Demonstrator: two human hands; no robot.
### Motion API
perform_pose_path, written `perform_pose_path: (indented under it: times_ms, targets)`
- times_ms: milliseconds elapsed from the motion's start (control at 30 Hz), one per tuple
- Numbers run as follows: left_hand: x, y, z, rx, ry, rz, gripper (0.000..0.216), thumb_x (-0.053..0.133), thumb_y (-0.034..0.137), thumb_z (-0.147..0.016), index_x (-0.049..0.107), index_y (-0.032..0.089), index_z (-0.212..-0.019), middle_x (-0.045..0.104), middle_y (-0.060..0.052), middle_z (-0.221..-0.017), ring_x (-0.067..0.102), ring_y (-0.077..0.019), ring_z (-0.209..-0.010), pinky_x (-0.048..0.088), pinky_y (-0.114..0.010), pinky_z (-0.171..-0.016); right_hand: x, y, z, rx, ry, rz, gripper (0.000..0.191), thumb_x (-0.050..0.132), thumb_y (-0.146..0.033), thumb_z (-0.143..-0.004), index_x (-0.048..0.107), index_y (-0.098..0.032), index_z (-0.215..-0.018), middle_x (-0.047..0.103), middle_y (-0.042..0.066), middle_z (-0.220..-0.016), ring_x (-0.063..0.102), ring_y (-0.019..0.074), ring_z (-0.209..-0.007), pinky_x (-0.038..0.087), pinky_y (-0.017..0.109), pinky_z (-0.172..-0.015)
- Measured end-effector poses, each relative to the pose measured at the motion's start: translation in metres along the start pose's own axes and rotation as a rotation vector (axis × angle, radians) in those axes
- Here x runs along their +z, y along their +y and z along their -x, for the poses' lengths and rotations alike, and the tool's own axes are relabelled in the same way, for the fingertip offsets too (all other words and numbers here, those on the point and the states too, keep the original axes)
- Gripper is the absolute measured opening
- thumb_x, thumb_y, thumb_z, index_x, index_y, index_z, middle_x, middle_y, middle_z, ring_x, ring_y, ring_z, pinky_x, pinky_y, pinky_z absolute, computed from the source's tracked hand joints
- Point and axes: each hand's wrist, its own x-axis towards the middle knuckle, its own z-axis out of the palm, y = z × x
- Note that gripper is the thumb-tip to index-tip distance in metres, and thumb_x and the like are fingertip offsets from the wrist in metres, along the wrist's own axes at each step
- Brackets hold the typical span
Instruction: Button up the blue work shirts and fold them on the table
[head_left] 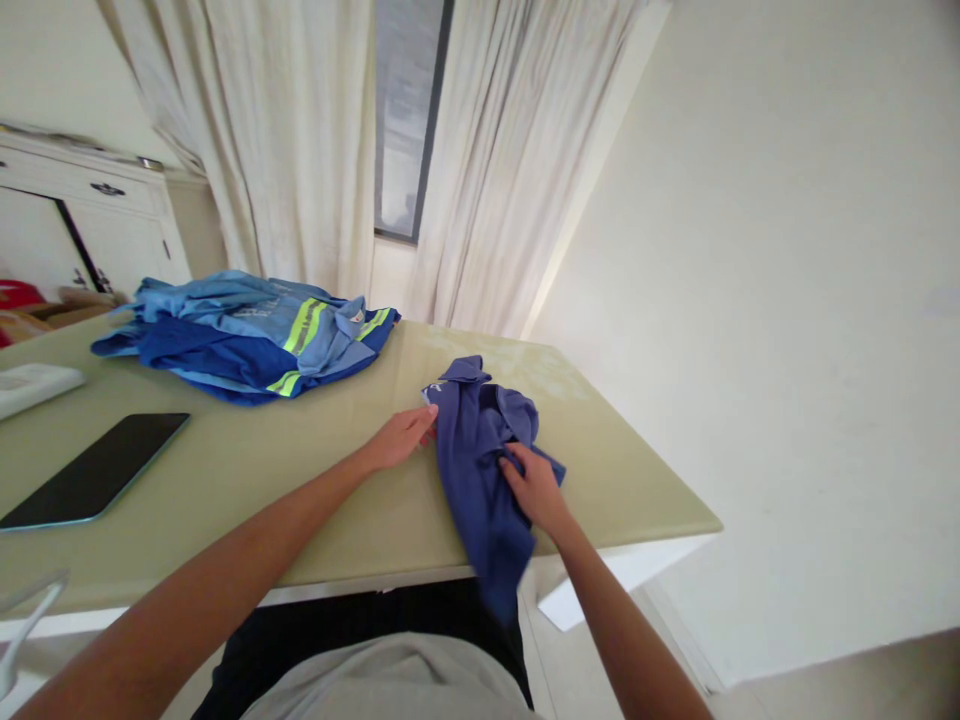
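Note:
A crumpled dark blue garment point(480, 470) lies on the pale green table point(315, 480), its lower end hanging over the front edge. My left hand point(401, 437) rests at the garment's left edge, fingers stretched toward the cloth and touching it. My right hand point(534, 487) lies on the garment's right side, its fingers curled into a fold of the fabric.
A stack of blue work clothes with yellow reflective stripes point(251, 335) sits at the table's back left. A dark tablet point(94, 468) lies at the left, a white object point(34, 385) behind it. Cream curtains point(300, 140), a white cabinet point(90, 215) and a wall stand beyond.

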Motion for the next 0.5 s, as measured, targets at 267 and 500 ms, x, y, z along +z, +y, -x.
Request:
perform_pose_path:
  times_ms: [267, 500]
  targets:
    - [-0.031, -0.017, -0.002, -0.136, 0.123, 0.164, 0.054, 0.081, 0.052, -0.065, 0.070, 0.017, -0.105, 0.077, -0.008, -0.092, 0.072, -0.0274, -0.085, 0.057, -0.038, -0.076, 0.036, -0.080, 0.016, -0.299, -0.189, -0.385, 0.027, 0.056, -0.035, -0.104, 0.078, -0.026, -0.117, 0.078, 0.003, -0.108, 0.071, 0.0225, -0.097, 0.054, 0.035, -0.092]
    - [-0.076, 0.002, -0.028, 0.069, 0.757, 0.673, 0.041, 0.073, 0.029, -0.075, 0.063, 0.022, -0.114, 0.070, 0.002, -0.084, 0.061, -0.0115, -0.064, 0.054, -0.023, -0.063, -0.050, -0.073, -0.136, -0.076, 0.317, -0.647, 0.046, 0.068, -0.062, -0.086, 0.077, -0.018, -0.095, 0.073, 0.002, -0.077, 0.067, 0.0222, -0.078, 0.057, 0.034, -0.075]
